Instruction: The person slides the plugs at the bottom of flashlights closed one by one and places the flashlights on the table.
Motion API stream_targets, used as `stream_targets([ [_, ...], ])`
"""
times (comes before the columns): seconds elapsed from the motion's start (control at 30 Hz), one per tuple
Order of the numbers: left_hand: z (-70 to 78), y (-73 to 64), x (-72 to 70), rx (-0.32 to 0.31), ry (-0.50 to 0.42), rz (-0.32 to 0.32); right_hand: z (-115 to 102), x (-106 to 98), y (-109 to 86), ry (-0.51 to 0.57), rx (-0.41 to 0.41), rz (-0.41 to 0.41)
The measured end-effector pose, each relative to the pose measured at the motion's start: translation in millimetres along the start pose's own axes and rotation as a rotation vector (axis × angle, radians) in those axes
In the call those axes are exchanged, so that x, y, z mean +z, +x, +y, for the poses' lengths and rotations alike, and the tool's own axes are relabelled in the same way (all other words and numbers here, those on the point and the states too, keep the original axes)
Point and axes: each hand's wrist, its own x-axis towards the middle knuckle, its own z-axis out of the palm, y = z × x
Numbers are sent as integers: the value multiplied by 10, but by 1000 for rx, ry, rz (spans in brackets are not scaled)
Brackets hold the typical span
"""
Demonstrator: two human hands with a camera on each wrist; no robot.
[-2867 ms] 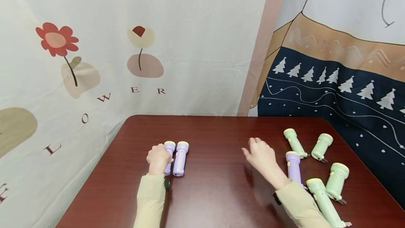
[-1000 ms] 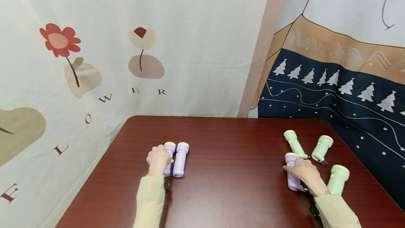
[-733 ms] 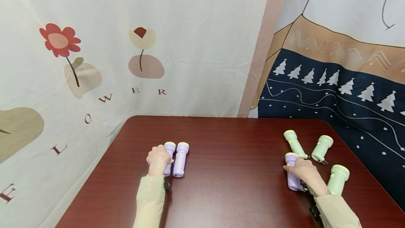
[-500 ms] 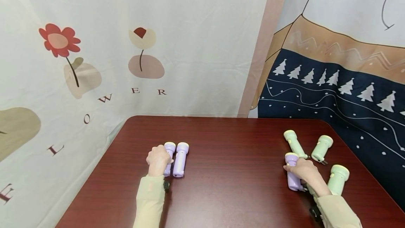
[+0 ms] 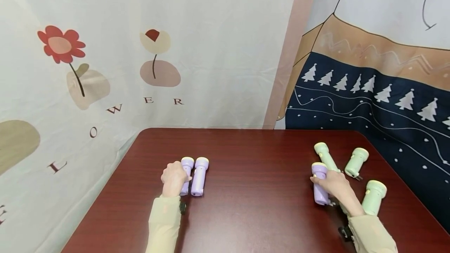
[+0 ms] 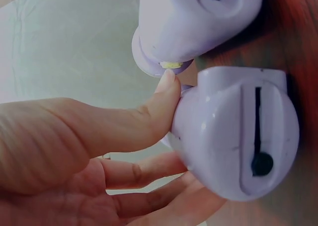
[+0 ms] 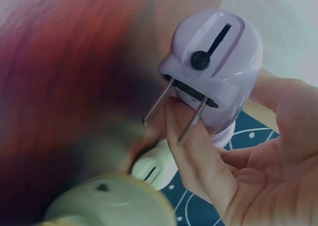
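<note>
My left hand [image 5: 173, 178] grips a purple flashlight [image 5: 188, 163] on the left side of the table. In the left wrist view its thumb and fingers curl round the barrel, and no prongs stick out of the end. A second purple flashlight [image 5: 199, 177] lies close beside it on the right. Over at the right, my right hand [image 5: 335, 186] holds another purple flashlight [image 5: 319, 173] between thumb and fingers. Two metal plug prongs [image 7: 191, 121] stand out from its end in the right wrist view, near the fingers.
Pale green flashlights lie around the right hand: one behind it [image 5: 326, 156], one farther right [image 5: 356, 161] and one near the sleeve [image 5: 374, 197]. The dark red table [image 5: 246, 190] ends at a light printed cloth [image 5: 225, 50] at the back.
From mid-table, my right hand has gone right and taken hold of the purple flashlight. It has just shifted that flashlight slightly left and away from me. The left hand keeps its hold.
</note>
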Motion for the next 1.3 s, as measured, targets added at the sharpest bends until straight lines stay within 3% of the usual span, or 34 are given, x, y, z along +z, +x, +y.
stream_targets([
  [0.57,-169,-23,-39,75,-66,20,-297,-17,-96,67,-73,69],
  [0.73,-160,-36,-21,98,-77,93,-394,15,-109,126,-75,55],
  [0.87,-36,-63,17,122,-60,195,-490,47,-125,179,-69,38],
  [1.0,187,-144,109,244,-73,347,-596,77,-121,186,-76,44],
  [1.13,418,-261,262,446,-89,470,-707,126,-120,209,-65,48],
  [1.2,523,-320,349,531,-117,472,-762,158,-123,232,-55,46],
  [1.3,676,-415,460,625,-201,402,-841,198,-129,263,-52,47],
])
